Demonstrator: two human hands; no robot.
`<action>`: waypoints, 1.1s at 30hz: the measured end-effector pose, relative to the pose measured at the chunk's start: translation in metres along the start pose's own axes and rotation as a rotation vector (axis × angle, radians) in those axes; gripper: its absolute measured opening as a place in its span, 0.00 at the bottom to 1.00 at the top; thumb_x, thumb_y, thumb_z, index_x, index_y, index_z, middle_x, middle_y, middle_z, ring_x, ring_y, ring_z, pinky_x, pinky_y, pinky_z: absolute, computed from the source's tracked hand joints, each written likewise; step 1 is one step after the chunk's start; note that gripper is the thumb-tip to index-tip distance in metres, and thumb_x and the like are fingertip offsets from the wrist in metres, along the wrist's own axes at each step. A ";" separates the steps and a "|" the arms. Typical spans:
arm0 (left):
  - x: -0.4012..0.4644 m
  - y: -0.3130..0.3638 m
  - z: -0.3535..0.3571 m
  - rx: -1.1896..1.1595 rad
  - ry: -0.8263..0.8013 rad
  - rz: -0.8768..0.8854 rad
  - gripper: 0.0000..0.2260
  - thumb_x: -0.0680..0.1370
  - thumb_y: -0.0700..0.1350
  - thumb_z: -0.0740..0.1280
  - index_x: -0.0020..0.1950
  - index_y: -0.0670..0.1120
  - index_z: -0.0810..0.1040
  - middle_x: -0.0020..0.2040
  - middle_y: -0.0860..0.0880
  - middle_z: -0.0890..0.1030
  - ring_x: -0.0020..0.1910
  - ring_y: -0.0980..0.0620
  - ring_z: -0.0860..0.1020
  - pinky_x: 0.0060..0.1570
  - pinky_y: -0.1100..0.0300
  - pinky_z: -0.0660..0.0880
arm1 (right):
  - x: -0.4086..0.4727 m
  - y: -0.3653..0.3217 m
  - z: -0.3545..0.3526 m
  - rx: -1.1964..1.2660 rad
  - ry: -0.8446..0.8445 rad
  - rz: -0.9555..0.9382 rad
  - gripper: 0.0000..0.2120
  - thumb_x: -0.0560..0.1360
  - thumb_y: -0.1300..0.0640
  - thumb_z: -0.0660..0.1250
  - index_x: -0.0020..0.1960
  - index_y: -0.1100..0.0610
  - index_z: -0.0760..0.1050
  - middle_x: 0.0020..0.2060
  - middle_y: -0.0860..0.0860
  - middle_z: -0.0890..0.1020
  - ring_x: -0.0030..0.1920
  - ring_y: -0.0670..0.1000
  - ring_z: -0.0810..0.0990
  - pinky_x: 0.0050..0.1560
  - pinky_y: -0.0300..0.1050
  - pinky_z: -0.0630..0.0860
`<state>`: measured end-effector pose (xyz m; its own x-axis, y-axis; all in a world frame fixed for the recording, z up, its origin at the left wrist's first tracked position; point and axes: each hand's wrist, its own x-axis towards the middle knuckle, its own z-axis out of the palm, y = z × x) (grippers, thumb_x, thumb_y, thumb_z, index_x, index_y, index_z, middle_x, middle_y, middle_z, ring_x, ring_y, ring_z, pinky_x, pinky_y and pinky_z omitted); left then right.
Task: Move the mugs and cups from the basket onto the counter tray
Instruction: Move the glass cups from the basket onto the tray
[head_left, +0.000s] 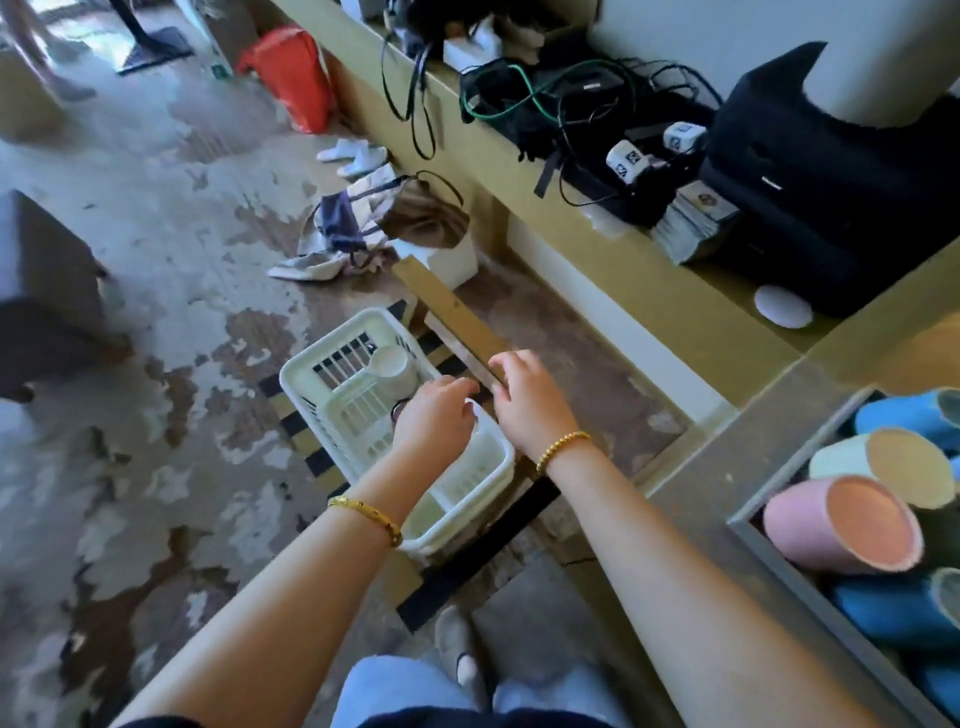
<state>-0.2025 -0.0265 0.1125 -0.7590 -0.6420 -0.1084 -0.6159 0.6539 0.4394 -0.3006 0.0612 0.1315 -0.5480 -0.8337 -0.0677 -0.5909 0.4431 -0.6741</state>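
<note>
A white plastic basket (332, 410) sits low on a frame above the floor. A white cup (393, 367) lies on its side at the basket's far end. My left hand (434, 423) reaches into the middle of the basket with its fingers curled over a small dark round thing (399, 410), most of it hidden. My right hand (524, 400) hovers at the basket's right rim, fingers bent, nothing visible in it. The grey counter tray (779, 551) at the right holds a pink cup (841, 530), a cream cup (883, 460) and blue cups (904, 415), all on their sides.
A wooden bar (452, 317) runs past the basket's right side. The long bench (623, 270) behind carries cables, a black bag (831, 171) and a stack of cards. Bags and cloth lie on the worn floor to the left. My legs and one foot show below.
</note>
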 end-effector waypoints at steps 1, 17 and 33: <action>0.001 -0.015 -0.001 -0.007 -0.020 -0.039 0.14 0.78 0.41 0.58 0.61 0.48 0.75 0.59 0.48 0.77 0.59 0.46 0.73 0.51 0.52 0.75 | 0.006 -0.004 0.012 -0.007 -0.036 0.009 0.16 0.77 0.63 0.59 0.65 0.60 0.69 0.63 0.57 0.70 0.61 0.55 0.72 0.62 0.45 0.69; 0.050 -0.179 0.060 -0.143 -0.430 -0.518 0.33 0.76 0.44 0.65 0.76 0.50 0.52 0.72 0.46 0.68 0.63 0.46 0.74 0.49 0.59 0.72 | 0.122 0.035 0.172 -0.221 -0.586 0.154 0.30 0.77 0.58 0.63 0.74 0.56 0.53 0.73 0.55 0.59 0.71 0.56 0.62 0.70 0.52 0.64; 0.107 -0.227 0.145 -0.429 -0.372 -0.751 0.34 0.74 0.30 0.55 0.75 0.56 0.56 0.71 0.47 0.69 0.63 0.48 0.73 0.47 0.61 0.74 | 0.190 0.087 0.277 -0.414 -0.805 -0.083 0.36 0.73 0.58 0.67 0.74 0.52 0.49 0.71 0.57 0.58 0.70 0.59 0.59 0.65 0.56 0.68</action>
<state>-0.1746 -0.1860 -0.1287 -0.2593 -0.6185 -0.7418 -0.8972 -0.1300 0.4220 -0.2923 -0.1501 -0.1435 -0.0066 -0.7773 -0.6290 -0.8608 0.3246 -0.3920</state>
